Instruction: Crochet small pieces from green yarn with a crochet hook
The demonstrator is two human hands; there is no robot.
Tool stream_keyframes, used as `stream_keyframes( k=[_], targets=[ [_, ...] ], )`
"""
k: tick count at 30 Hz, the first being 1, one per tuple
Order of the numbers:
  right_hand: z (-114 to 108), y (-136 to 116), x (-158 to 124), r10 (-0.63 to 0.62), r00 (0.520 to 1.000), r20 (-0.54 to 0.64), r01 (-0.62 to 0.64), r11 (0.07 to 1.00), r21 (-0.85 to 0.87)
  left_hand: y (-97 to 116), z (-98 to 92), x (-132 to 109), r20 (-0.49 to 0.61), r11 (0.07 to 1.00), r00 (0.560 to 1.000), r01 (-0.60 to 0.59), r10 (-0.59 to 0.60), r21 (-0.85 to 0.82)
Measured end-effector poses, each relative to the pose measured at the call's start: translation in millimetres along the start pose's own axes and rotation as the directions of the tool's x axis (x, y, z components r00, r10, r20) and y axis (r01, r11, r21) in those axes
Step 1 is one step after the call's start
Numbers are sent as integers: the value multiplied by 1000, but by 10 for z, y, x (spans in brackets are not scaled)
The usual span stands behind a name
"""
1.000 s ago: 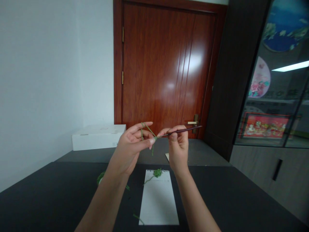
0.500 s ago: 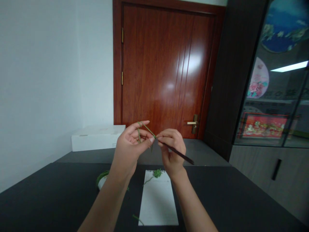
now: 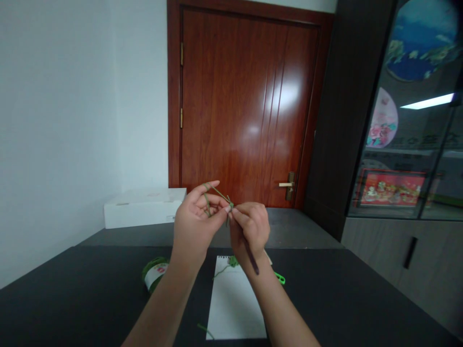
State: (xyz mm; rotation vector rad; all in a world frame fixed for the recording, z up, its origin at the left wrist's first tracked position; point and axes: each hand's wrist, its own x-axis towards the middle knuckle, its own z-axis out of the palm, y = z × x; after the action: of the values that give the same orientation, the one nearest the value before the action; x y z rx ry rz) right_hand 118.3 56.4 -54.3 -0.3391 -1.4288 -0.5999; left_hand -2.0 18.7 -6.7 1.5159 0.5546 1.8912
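My left hand [image 3: 200, 214] pinches a small piece of green yarn work [image 3: 231, 206] between thumb and finger. Green yarn [image 3: 219, 193] loops around its raised index finger and runs down to that piece. Close against it on the right, my right hand [image 3: 252, 225] is closed on a dark crochet hook [image 3: 251, 255], whose handle slants down over the wrist. The hook's tip is too small to make out at the yarn. Both hands are held up above the black table.
A white notepad [image 3: 235, 303] lies below the hands, with a green knitted piece [image 3: 233, 261] at its top. Left of it sits a green yarn ball [image 3: 154, 272] with a label. Bright green handles [image 3: 279, 278] show beside my right forearm. A white box [image 3: 144, 209] stands behind.
My right hand has turned and moved slightly left, closer to my left fingers. The hook's handle now points more steeply down. The bright green handles have come into view.
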Motion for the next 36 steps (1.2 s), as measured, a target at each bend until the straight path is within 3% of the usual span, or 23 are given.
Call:
stream_keyframes(
  k=[5,8,9,11,14,16,18,20,22,23,25,27,28,29,31,33,36],
  targets=[
    [-62,-91,107,147,988,-57,-146,989,21,-7,-47,2,61,971,994,-98,86,218],
    [-97,-101,168,403,914,-57,-390,907,161,-9,-98,29,98,983,994,-54,37,174],
    [-101,-92,183,510,860,-29,-484,832,271,-5,-113,38,117,991,993,-22,7,134],
    [-95,-62,207,681,728,82,-612,591,526,10,-135,53,157,998,986,51,-57,43],
    [-69,-19,229,761,559,329,-664,173,727,33,-144,66,215,987,968,146,-129,-67],
    [-44,-15,237,727,500,470,-674,-14,739,36,-139,70,237,978,960,180,-151,-107],
    [-15,-34,242,677,494,546,-678,-94,729,29,-133,70,242,974,957,191,-157,-124],
    [12,-57,241,647,531,546,-671,-72,738,21,-128,67,230,974,961,185,-152,-130],
    [23,-65,232,644,607,465,-651,67,756,21,-123,59,215,976,966,173,-142,-130],
    [18,-60,223,641,662,388,-628,193,754,25,-118,52,206,978,969,164,-135,-129],
    [-11,-36,196,548,815,190,-519,543,661,38,-103,37,180,980,976,147,-121,-137],
    [-53,-4,159,310,950,34,-295,857,423,49,-84,20,164,971,978,161,-132,-176],
    [-71,10,141,173,985,13,-169,940,297,50,-75,12,177,958,971,194,-157,-212],
    [-83,19,124,92,995,-31,-83,974,209,48,-68,7,212,935,957,249,-198,-253],
    [-78,20,105,22,996,-92,-2,977,212,35,-63,4,313,862,906,384,-283,-332],
    [-43,-1,113,123,983,-135,-63,922,382,21,-69,11,394,789,858,479,-329,-383],
    [15,-60,159,387,919,-77,-245,713,657,19,-90,32,427,750,842,509,-330,-423]
  ],
)
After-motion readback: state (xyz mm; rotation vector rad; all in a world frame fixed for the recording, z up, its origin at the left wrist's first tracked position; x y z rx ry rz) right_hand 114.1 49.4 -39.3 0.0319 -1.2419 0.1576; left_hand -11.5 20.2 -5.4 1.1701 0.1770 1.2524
